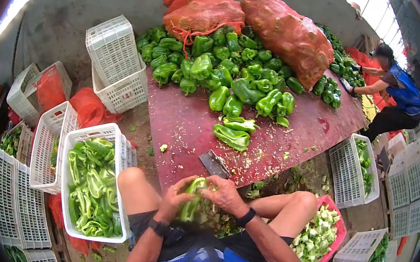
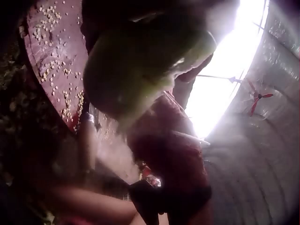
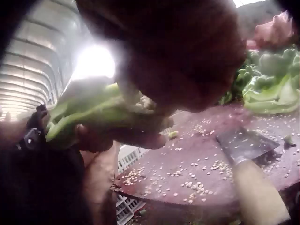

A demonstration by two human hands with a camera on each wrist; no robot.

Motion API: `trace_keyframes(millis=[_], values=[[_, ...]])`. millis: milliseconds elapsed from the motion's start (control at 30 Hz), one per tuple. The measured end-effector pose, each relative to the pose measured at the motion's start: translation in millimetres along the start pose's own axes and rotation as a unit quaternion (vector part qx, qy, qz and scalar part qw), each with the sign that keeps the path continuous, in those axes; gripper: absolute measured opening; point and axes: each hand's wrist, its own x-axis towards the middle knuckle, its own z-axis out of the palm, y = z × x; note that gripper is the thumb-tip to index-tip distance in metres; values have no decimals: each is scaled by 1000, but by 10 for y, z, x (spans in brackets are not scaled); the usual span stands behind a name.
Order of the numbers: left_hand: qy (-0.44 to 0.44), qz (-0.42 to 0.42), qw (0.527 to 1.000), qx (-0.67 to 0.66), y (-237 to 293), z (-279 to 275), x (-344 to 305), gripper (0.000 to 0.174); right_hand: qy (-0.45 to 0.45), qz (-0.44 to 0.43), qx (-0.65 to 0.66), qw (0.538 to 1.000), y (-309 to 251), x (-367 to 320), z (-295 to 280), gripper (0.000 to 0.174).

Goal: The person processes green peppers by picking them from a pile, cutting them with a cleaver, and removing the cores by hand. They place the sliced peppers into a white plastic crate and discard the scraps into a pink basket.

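Note:
Over the lap, my left hand [image 1: 174, 199] grips an opened green bell pepper [image 1: 192, 199] from its side. My right hand [image 1: 226, 196] is at the pepper's other side, its curled fingers holding it around a pale, seedy part [image 3: 145, 102]. In the right wrist view, left fingertips [image 3: 98, 139] wrap under the pepper, while the right hand is a dark shape above it. A knife with a broad blade [image 1: 214, 163] lies at the near edge of the red table [image 1: 185, 123]; its wooden handle [image 3: 262, 194] shows in the right wrist view.
Two cut peppers [image 1: 232, 137] lie before a pile of whole peppers [image 1: 201, 68] and red mesh sacks [image 1: 286, 34]. A white crate [image 1: 66, 182] of cut peppers stands left, a red tub [image 1: 340, 229] of trimmings right. Another person [image 1: 398, 92] works at the far right.

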Motion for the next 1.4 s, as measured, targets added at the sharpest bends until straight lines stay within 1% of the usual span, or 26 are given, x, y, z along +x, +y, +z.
trace_keyframes(millis=[33,100,167,233,267,333,367,433,567,633,667,733,767,800,833,900,967,1033,1133,1200,1233,1267,1300,1333,1367,1400], values=[[-11,49,995,91,-51,-14,10,65,1,1,0,1000,-8,3,5,31],[-4,25,998,66,32,72,-56,67,-24,1,32,999,-71,15,-4,35],[8,39,992,117,47,83,-49,65,-18,-1,49,999,-46,-2,36,36],[7,24,994,108,67,77,-20,61,-5,-76,-22,997,-17,-26,67,33],[8,8,995,98,73,72,-17,58,-6,-76,-21,997,-40,-34,73,33],[-1,-21,997,70,98,89,-29,53,17,-88,-3,996,-105,-70,88,18],[-11,-47,998,41,104,101,-30,48,16,-89,-2,996,-116,-72,85,18],[5,-38,996,76,-7,81,-11,44,-16,-40,-17,999,-129,-79,82,18],[41,5,985,166,-14,64,0,36,-2,-58,-5,998,-38,-113,123,19],[50,6,986,159,-44,73,9,36,-12,-43,67,997,-28,-121,120,18],[42,0,987,153,-52,74,17,36,-16,-42,67,997,4,-110,114,18],[37,-14,989,144,-68,75,5,35,-59,-79,-43,994,107,-118,120,20],[41,-21,979,198,-68,74,17,32,-62,-72,-41,995,128,-120,131,20],[43,-29,966,253,-87,79,25,30,-52,-92,-94,990,149,-100,158,22],[42,-36,967,250,-162,71,51,30,-43,-113,-146,982,151,-74,188,23],[105,56,947,299,-295,61,130,25,-38,-113,-182,976,129,-34,265,24],[133,51,940,311,-278,112,122,23,-6,-125,-228,966,110,-2,320,20],[162,74,929,323,-216,172,113,22,-12,-102,-249,963,97,4,356,19],[151,72,935,312,-188,175,108,19,11,-88,-251,964,26,-24,354,18],[144,81,938,306,-220,77,124,19,12,-39,-187,982,-71,-13,278,18],[139,79,957,242,-258,14,141,19,11,-42,-187,981,-94,-11,208,18],[133,77,972,177,-289,-47,162,19,-52,-17,-39,998,-96,-22,101,19],[135,80,971,178,-315,-120,168,19,-115,9,110,987,-103,-44,9,20],[140,48,987,60,-215,-126,157,21,-133,22,167,977,-126,-70,-51,24],[142,18,988,-57,-131,-150,154,25,-115,13,150,982,-196,-93,-109,25],[141,26,988,-65,-122,-195,158,33,-119,5,108,987,-119,-105,-130,25]])
